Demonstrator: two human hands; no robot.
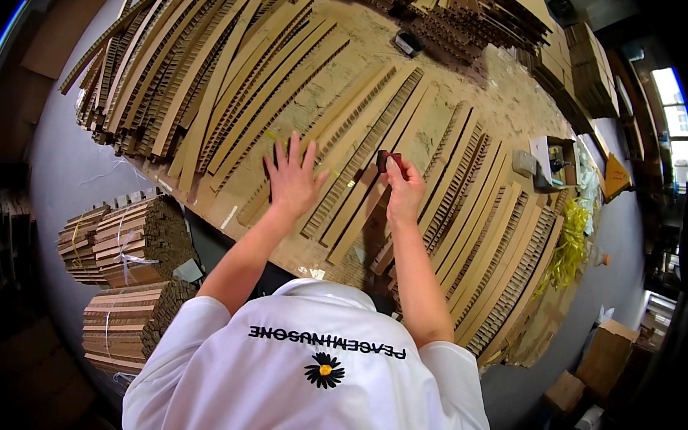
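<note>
Pinching a small dark-red block (386,161) in our right hand (405,193), fingers closed round it, we've got it at the cardboard strips (357,220) on the table (509,95); our left hand (296,179) spreads wide, gripping nothing. Looks like strip-handling; next calls for a steady pinch.

Around our right hand (406,193) we see long, matt, rough-ribbed brown cardboard strips (361,154). Farther right, tangled yellow plastic strapping (568,240) looks glossy.

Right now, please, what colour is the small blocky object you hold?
The small blocky object is dark red in the head view.
</note>
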